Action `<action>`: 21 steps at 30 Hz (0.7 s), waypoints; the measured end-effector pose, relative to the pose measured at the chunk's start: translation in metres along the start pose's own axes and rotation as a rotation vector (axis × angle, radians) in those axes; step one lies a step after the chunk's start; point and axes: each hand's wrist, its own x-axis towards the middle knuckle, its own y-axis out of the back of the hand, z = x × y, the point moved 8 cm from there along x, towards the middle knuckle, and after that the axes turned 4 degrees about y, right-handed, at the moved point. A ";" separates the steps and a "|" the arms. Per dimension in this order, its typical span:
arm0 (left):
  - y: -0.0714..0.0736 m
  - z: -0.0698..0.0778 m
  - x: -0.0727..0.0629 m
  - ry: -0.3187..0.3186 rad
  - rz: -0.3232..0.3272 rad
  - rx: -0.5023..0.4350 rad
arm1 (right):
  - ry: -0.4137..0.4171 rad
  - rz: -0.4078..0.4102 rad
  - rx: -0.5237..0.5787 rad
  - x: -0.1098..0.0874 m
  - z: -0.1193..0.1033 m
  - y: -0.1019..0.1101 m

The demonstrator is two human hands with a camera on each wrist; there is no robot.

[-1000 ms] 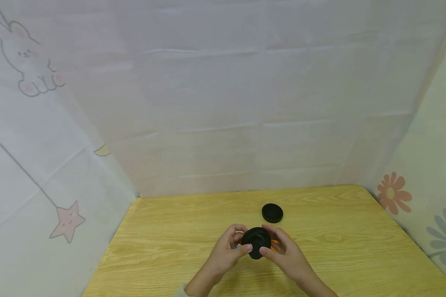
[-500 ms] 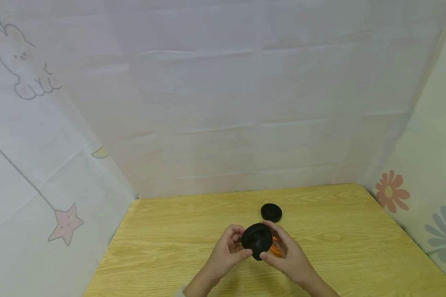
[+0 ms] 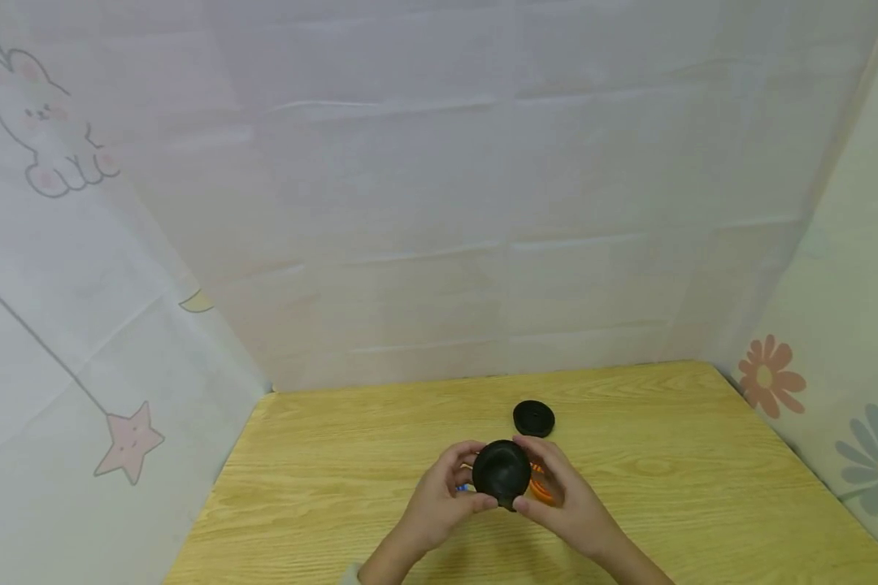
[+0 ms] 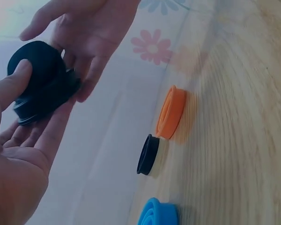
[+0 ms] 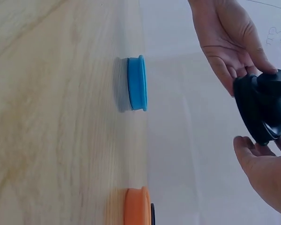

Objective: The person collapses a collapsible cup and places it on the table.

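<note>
Between both hands, raised over the table, is a black, rubbery-looking cup-shaped piece point(image 3: 501, 471) with a round rim and a hollow facing the head camera. My left hand point(image 3: 442, 496) pinches its left side, thumb at the lower edge and fingers behind. My right hand point(image 3: 567, 505) holds the opposite side, thumb low and index finger at the top rim. In the left wrist view the left thumb presses on the dark rounded part of the piece point(image 4: 37, 65). The right wrist view shows its flared rim and a bulging body point(image 5: 267, 101).
On the wooden table point(image 3: 336, 455), a flat black ringed disc point(image 3: 533, 418) lies beyond the hands. An orange ringed disc point(image 4: 171, 112) and a blue one point(image 5: 137, 84) lie near them, mostly hidden in the head view. Printed cloth walls point(image 3: 410, 203) enclose the back and sides.
The black piece has been turned and reshaped between the hands; its hollow now shows rounder and more open. Both hands stay in nearly the same place. The discs on the table lie still.
</note>
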 end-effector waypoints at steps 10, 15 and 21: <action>-0.001 -0.001 0.000 0.000 0.005 -0.086 | -0.055 0.042 0.031 0.000 0.005 0.000; 0.000 -0.001 -0.002 0.008 -0.056 -0.032 | -0.012 0.005 -0.015 0.000 0.003 0.002; 0.002 -0.002 -0.001 0.010 -0.069 0.017 | 0.043 -0.060 -0.007 0.002 0.000 0.000</action>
